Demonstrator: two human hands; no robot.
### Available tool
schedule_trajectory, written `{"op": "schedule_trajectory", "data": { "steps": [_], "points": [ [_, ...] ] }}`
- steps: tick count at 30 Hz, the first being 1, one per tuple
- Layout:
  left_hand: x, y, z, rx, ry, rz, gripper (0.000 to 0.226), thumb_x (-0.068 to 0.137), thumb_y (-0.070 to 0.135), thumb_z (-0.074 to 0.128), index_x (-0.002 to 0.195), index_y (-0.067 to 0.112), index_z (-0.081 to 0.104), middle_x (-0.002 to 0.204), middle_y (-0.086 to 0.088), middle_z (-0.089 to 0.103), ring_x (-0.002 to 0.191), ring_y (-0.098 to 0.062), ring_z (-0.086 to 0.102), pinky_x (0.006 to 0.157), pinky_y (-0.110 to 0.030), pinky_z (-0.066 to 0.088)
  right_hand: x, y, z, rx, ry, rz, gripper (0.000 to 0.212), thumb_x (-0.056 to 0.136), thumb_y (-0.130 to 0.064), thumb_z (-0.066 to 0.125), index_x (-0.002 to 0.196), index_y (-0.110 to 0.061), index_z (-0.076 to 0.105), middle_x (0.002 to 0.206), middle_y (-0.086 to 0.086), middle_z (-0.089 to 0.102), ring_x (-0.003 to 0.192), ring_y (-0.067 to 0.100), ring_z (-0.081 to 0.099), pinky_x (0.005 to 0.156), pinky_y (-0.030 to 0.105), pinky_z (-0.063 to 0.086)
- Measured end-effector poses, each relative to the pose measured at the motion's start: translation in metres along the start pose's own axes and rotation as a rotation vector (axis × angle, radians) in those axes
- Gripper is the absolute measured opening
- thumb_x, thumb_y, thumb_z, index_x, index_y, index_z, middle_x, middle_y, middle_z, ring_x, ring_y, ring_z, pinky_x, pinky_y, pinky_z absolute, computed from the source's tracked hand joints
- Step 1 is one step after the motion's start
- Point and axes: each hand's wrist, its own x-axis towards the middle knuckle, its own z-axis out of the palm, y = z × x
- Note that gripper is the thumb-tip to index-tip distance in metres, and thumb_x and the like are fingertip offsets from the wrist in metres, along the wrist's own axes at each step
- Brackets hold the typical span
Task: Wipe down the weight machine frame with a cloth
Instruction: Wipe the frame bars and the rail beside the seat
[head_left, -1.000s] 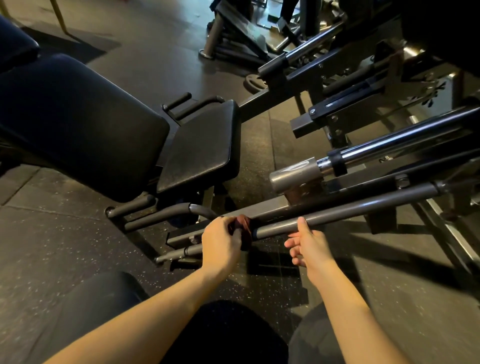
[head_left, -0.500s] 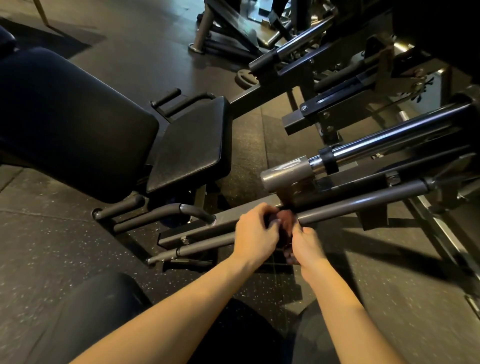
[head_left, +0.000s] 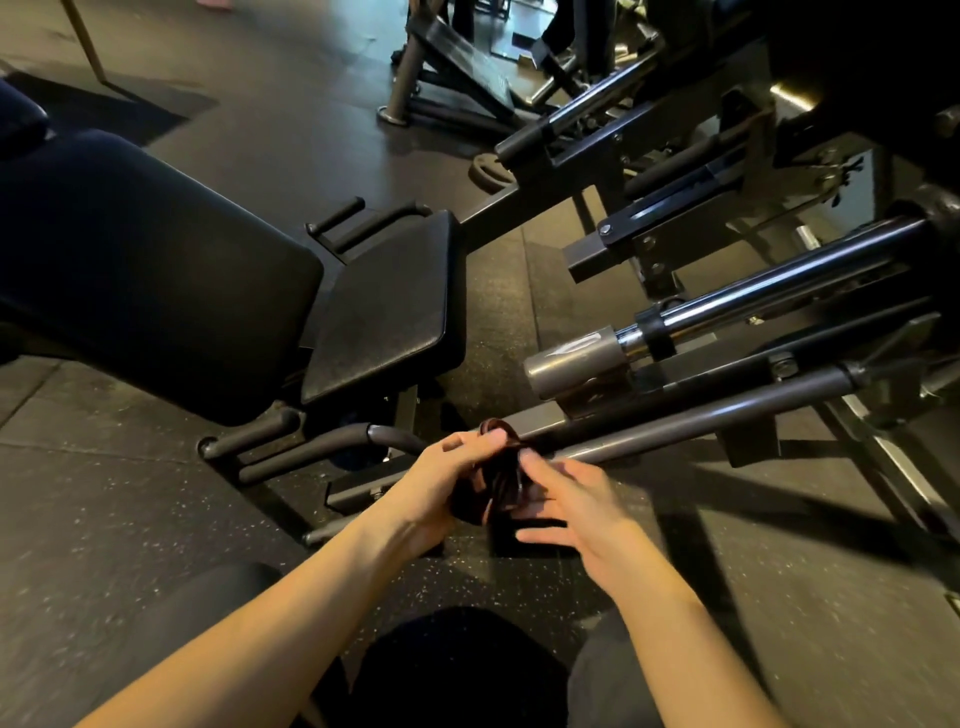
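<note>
A: Which step is in hand?

B: The dark cloth (head_left: 491, 480) is held between both hands, just in front of the low grey frame tube (head_left: 696, 418) of the weight machine. The cloth is gripped by the left hand (head_left: 434, 486), its fingers curled round the bunched folds. The cloth is touched by the right hand (head_left: 571, 499) with fingers mostly straight and a little spread; a pinch by its thumb cannot be told. It is judged that the cloth is being refolded or passed, not wiped at this instant.

A: What is called for by the next move?

B: A clean face of the cloth should be laid on the tube and drawn along it toward the right, where much of the tube is judged as not yet wiped.

A: What edges and what room are there?

B: Above the tube a flat rail and a steel cylinder end (head_left: 569, 358) are found close, so little room is left over the tube. The seat pad (head_left: 384, 306) and a curved black handle (head_left: 363, 434) stand to the left. The rubber floor (head_left: 130, 509) in front is open, so a long stroke is best made from below and in front
</note>
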Motion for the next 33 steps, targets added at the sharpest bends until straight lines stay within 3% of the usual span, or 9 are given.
{"op": "schedule_trajectory", "data": {
  "steps": [5, 8, 11, 18, 23, 26, 28, 30, 33],
  "points": [
    [-0.003, 0.004, 0.001, -0.055, 0.075, -0.008, 0.042, 0.091, 0.014, 0.070, 0.129, 0.000, 0.061, 0.128, -0.031, 0.064, 0.110, -0.036, 0.066, 0.106, -0.057, 0.050, 0.003, -0.002, 0.005, -0.067, 0.074, -0.063, 0.031, 0.091, -0.005, 0.073, 0.121, -0.005, 0.063, 0.102, 0.016, 0.073, 0.089, 0.024, 0.073, 0.073, 0.038, 0.063],
    [-0.005, 0.007, 0.001, -0.110, 0.018, -0.073, 0.038, 0.097, 0.022, 0.059, 0.132, 0.005, 0.062, 0.127, -0.024, 0.066, 0.109, -0.031, 0.066, 0.098, -0.047, 0.053, 0.005, -0.001, -0.005, 0.093, 0.022, -0.017, 0.030, 0.096, -0.025, 0.069, 0.120, -0.007, 0.067, 0.107, 0.013, 0.076, 0.099, 0.027, 0.074, 0.080, 0.043, 0.062],
    [-0.007, 0.007, 0.004, -0.128, 0.023, -0.098, 0.030, 0.100, 0.019, 0.052, 0.120, 0.003, 0.067, 0.102, -0.014, 0.069, 0.085, -0.019, 0.069, 0.076, -0.031, 0.054, 0.008, 0.004, -0.002, 0.098, 0.009, -0.020, 0.038, 0.090, -0.042, 0.073, 0.115, -0.013, 0.070, 0.108, 0.010, 0.077, 0.101, 0.025, 0.074, 0.087, 0.046, 0.061],
    [-0.007, 0.019, -0.008, 0.192, 0.254, 0.007, 0.026, 0.099, 0.019, 0.061, 0.105, -0.004, 0.072, 0.103, -0.023, 0.073, 0.098, -0.032, 0.069, 0.095, -0.042, 0.052, 0.015, 0.011, 0.000, -0.055, 0.040, -0.102, 0.013, 0.092, -0.010, 0.070, 0.103, -0.011, 0.075, 0.098, 0.008, 0.078, 0.102, 0.028, 0.072, 0.104, 0.049, 0.052],
    [-0.005, 0.028, -0.006, 0.419, 0.296, 0.116, 0.026, 0.102, 0.024, 0.062, 0.099, 0.000, 0.072, 0.095, -0.022, 0.074, 0.084, -0.024, 0.068, 0.082, -0.035, 0.050, 0.010, 0.003, -0.003, -0.018, 0.000, -0.127, 0.016, 0.099, -0.005, 0.054, 0.097, -0.002, 0.070, 0.094, 0.015, 0.072, 0.090, 0.021, 0.067, 0.079, 0.029, 0.055],
    [-0.010, 0.042, -0.003, 0.554, 0.245, 0.131, 0.031, 0.099, 0.026, 0.066, 0.095, -0.005, 0.067, 0.077, -0.010, 0.067, 0.072, -0.016, 0.063, 0.066, -0.025, 0.047, 0.009, -0.003, -0.006, 0.130, 0.089, -0.082, 0.016, 0.103, -0.007, 0.051, 0.108, -0.006, 0.066, 0.110, 0.014, 0.071, 0.106, 0.026, 0.066, 0.099, 0.042, 0.053],
    [-0.014, 0.054, -0.002, 0.630, 0.205, 0.128, 0.032, 0.096, 0.028, 0.070, 0.095, -0.004, 0.069, 0.080, -0.012, 0.069, 0.074, -0.020, 0.066, 0.068, -0.028, 0.051, 0.011, -0.006, -0.009, 0.139, 0.156, -0.092, 0.017, 0.103, -0.009, 0.052, 0.112, -0.010, 0.067, 0.118, 0.014, 0.070, 0.114, 0.028, 0.065, 0.108, 0.046, 0.048],
    [-0.017, 0.065, -0.002, 0.682, 0.173, 0.131, 0.028, 0.094, 0.028, 0.073, 0.093, 0.000, 0.073, 0.090, -0.020, 0.074, 0.078, -0.023, 0.070, 0.076, -0.037, 0.054, 0.008, -0.010, -0.011, 0.096, 0.163, -0.130, 0.014, 0.103, -0.013, 0.055, 0.102, -0.015, 0.070, 0.112, 0.011, 0.073, 0.113, 0.028, 0.066, 0.109, 0.047, 0.048],
    [-0.019, 0.080, 0.001, 0.714, 0.104, 0.127, 0.025, 0.094, 0.025, 0.074, 0.094, 0.000, 0.074, 0.097, -0.028, 0.072, 0.083, -0.026, 0.068, 0.081, -0.041, 0.052, 0.000, -0.015, -0.018, 0.011, -0.029, -0.122, 0.029, 0.097, -0.034, 0.067, 0.113, -0.011, 0.073, 0.108, 0.009, 0.077, 0.107, 0.027, 0.072, 0.102, 0.045, 0.053]
  ]
}}
